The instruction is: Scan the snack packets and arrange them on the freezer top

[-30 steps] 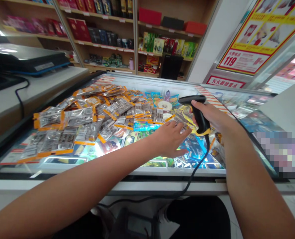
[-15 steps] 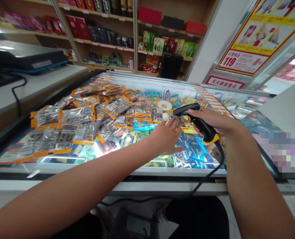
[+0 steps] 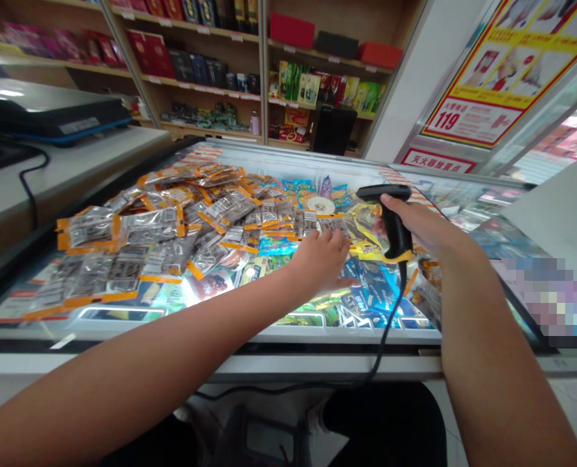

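Note:
My right hand (image 3: 417, 224) grips a black and yellow barcode scanner (image 3: 394, 227) by its handle, its head held up over the glass and facing left. The scanner's black cable (image 3: 388, 331) hangs down over the front edge. My left hand (image 3: 320, 259) is palm down with its fingers stretched and thumb apart. Its fingertips are at a clear snack packet (image 3: 334, 223) with a barcode label; whether they press on it I cannot tell. Left of it, a heap of similar orange-edged packets (image 3: 166, 220) covers the glass top.
Under the glass of the freezer (image 3: 279, 333) lie colourful bags (image 3: 371, 288). More packets (image 3: 427, 292) sit by my right forearm. A scale-like device (image 3: 59, 117) stands on the left counter. Stocked shelves (image 3: 205, 91) rise behind, and a poster (image 3: 502, 84) hangs at the right.
The scanner has moved up and to the right, away from my left hand, and its handle stands more upright. The cable has swung left. My left hand has barely shifted.

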`<state>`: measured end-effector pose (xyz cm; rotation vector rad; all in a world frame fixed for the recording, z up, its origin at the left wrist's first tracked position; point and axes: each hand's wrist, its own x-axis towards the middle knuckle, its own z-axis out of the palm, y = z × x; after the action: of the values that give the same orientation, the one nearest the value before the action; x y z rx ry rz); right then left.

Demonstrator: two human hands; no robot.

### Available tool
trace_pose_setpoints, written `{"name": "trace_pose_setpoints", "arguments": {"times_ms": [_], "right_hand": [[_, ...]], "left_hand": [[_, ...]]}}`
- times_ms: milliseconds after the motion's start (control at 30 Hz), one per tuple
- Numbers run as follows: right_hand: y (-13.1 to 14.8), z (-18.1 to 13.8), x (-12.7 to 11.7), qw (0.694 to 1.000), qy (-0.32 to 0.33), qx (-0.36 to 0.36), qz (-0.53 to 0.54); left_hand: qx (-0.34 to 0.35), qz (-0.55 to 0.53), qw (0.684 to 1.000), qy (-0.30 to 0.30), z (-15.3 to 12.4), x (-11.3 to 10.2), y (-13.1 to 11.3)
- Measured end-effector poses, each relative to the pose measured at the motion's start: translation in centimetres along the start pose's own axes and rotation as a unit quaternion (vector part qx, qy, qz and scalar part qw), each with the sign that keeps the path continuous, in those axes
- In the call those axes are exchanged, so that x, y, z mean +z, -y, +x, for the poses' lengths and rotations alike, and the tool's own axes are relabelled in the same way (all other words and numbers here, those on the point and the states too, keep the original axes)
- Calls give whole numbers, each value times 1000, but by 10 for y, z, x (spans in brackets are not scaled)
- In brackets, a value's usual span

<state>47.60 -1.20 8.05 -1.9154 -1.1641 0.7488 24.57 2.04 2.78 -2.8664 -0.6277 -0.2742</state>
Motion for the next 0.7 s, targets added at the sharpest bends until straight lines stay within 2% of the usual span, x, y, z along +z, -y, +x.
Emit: {"name": "trace_pose_setpoints", "arguments": {"times_ms": [100, 167, 267, 433, 567, 700], "right_hand": [[-12, 15, -8, 985, -137, -17, -108], [-20, 22, -10, 968, -163, -13, -189], [-30, 31, -7, 969, -130, -14, -208], [-38, 45, 1, 985, -81, -23, -154], [-37, 49, -1, 985, -77, -30, -149], [-29, 34, -6, 985, -76, -51, -144]], "left_hand": [[-26, 23, 999, -9, 4, -4, 8], [-49, 44, 998, -12, 5, -6, 15], [-89, 73, 993, -30, 5, -6, 25], [-103, 79, 989, -64, 4, -1, 29], [-80, 59, 992, -76, 4, 0, 24], [-10, 40, 995, -87, 4, 3, 19]]}}
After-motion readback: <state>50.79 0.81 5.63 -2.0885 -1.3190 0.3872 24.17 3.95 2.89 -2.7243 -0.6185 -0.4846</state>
